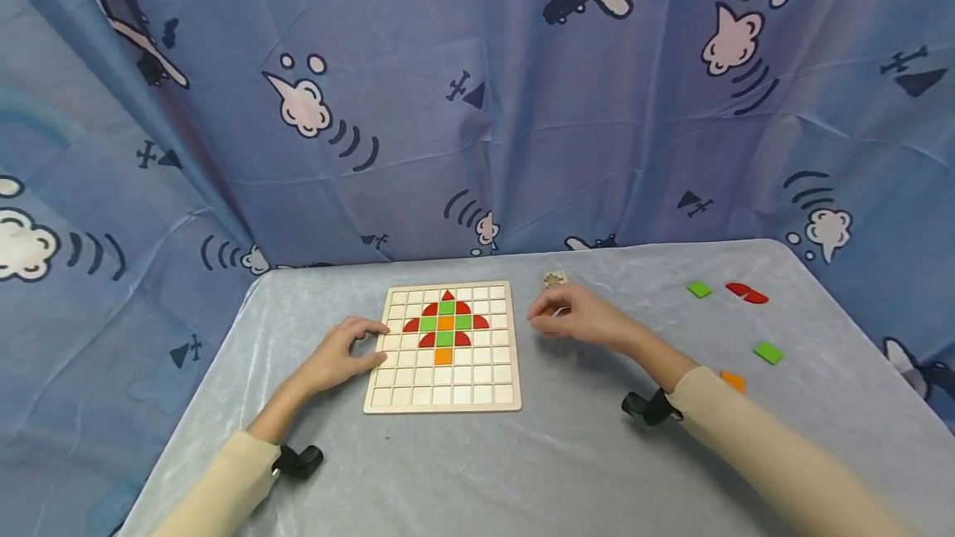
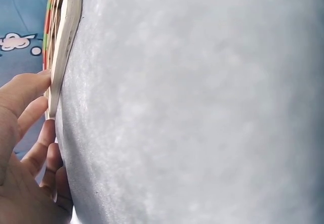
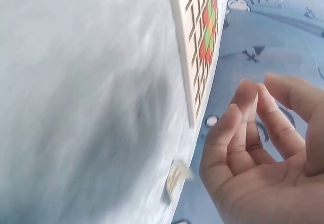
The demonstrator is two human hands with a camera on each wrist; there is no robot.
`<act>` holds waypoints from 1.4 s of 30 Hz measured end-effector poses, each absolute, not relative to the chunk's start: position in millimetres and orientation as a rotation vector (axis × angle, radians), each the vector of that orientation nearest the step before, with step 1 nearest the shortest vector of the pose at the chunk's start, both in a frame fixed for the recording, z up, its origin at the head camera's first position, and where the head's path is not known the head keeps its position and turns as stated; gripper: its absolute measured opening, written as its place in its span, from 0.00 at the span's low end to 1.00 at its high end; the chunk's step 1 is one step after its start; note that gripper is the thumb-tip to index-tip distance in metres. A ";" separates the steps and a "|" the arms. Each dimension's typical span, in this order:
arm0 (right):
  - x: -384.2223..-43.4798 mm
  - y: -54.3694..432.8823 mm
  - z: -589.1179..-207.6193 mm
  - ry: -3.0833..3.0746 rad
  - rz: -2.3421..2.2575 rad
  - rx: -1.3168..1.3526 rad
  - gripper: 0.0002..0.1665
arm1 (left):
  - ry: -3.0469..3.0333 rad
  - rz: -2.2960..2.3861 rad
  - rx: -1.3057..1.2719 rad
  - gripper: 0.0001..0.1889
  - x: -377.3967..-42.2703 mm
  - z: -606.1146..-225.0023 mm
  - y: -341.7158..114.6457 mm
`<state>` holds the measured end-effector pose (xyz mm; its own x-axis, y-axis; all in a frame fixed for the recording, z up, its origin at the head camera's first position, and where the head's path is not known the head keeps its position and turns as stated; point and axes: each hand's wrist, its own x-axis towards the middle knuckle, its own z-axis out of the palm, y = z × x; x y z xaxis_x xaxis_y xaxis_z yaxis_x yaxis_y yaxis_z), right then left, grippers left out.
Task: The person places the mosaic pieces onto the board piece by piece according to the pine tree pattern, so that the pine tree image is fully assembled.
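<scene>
A square wooden grid board (image 1: 481, 394) lies on the table, with red, green and orange pieces (image 1: 445, 322) set in its upper cells in a rocket-like figure. My left hand (image 1: 339, 357) touches the board's left edge, thumb and fingers spread along the rim; the left wrist view shows those fingers (image 2: 31, 90) against its side. To the right of the board, my right hand (image 1: 585, 320) hovers above the cloth. Its fingers are loosely bent, with nothing visible between thumb and fingertips in the right wrist view. Just beyond it sits a small pale stack (image 1: 555, 278), blurred.
Toward the right lie loose flat pieces: a green square (image 1: 699, 289), two red rounded pieces (image 1: 747, 293), another green square (image 1: 768, 352) and an orange piece (image 1: 734, 380) partly behind my right sleeve. A blue printed curtain (image 1: 418, 106) hangs behind the grey-covered table (image 1: 448, 471).
</scene>
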<state>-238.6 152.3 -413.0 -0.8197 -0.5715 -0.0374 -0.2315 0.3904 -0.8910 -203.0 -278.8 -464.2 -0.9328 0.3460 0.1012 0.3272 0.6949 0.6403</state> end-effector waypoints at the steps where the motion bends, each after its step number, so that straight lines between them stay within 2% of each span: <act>1: -238.0 158.4 -412.5 2.315 -1.401 -0.691 0.13 | 2.868 1.072 0.568 0.19 -203.0 -464.1 -278.7; 15: -226.7 236.8 -406.4 2.303 -1.428 -0.520 0.20 | 2.875 1.070 0.539 0.19 -201.2 -463.3 -278.9; 27: -215.1 283.5 -413.9 2.323 -1.420 -0.457 0.19 | 2.866 1.085 0.552 0.19 -198.9 -460.7 -276.9; 36: -218.0 322.9 -414.4 2.444 -1.342 -0.386 0.22 | 2.865 1.082 0.544 0.19 -200.6 -463.3 -278.6; 42: -217.4 342.4 -419.3 2.439 -1.329 -0.467 0.25 | 2.863 1.084 0.547 0.20 -201.7 -464.6 -279.0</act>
